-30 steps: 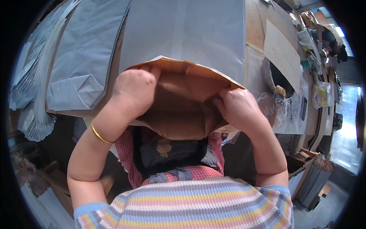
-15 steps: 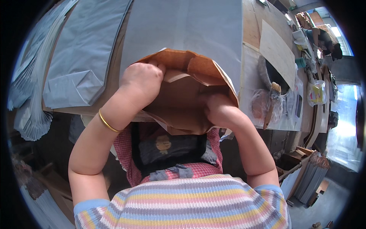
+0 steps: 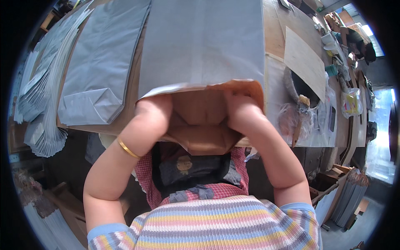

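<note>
A large grey paper bag (image 3: 202, 41) with a brown inner face lies on the table, its mouth gaping toward me. Its lower lip (image 3: 208, 139) sags over the table's front edge. My left hand (image 3: 155, 111) reaches into the left side of the mouth, and its fingers are hidden inside. On the other side my right hand (image 3: 241, 109) is likewise in the bag, close to the right edge of the mouth, its fingers also out of sight. The upper rim of the mouth rests across both hands.
Left of the bag lies a stack of grey bags with a folded bottom (image 3: 91, 106), and beyond it fanned paper bags (image 3: 43, 98). At right are a brush (image 3: 298, 121), crumpled clear plastic (image 3: 285, 118), and a board (image 3: 305, 62) partly covering a dark round container (image 3: 301, 85).
Both hands have gone deeper into the bag, and their fingers have passed from partial view to hidden. The upper rim has dropped toward me, narrowing the mouth.
</note>
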`<state>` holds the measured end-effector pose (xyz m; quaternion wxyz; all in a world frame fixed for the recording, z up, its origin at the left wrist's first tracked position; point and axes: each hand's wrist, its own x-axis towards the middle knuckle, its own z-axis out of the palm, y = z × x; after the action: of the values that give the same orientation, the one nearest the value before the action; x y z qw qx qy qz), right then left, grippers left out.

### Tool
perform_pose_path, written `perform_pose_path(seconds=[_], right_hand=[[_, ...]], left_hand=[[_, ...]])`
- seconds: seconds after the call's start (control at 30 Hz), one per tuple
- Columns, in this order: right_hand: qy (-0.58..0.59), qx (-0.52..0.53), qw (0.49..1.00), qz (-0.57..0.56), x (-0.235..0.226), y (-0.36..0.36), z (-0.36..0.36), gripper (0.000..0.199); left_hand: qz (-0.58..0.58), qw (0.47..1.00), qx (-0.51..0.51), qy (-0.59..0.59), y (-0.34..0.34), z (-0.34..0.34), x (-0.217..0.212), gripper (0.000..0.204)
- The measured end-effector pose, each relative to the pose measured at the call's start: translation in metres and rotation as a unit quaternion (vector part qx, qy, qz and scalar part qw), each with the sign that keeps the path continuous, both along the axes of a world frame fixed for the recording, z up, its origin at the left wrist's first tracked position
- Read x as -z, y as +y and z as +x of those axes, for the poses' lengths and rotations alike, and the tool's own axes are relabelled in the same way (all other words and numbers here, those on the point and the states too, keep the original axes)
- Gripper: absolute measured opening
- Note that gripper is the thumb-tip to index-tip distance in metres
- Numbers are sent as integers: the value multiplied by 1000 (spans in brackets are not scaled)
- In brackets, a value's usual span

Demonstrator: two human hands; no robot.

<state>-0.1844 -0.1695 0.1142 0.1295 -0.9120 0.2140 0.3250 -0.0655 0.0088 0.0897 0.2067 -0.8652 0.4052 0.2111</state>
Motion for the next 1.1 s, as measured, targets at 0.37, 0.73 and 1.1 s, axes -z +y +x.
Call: perform_pose_path(seconds=[0.37,0.73,1.1], right_hand=[[-164,-95,974,126,-4,-53,-40,41],[-314,-28,945,90,9,-37,-31,8],[-530,-72,837,-112,-17,-67,-134,26]], left_hand=[[-307,923,-18,234,15,30,-17,66],[-258,889,75,371,9,43,-27,38],[-386,896,-60,210,-1,26,25,26]])
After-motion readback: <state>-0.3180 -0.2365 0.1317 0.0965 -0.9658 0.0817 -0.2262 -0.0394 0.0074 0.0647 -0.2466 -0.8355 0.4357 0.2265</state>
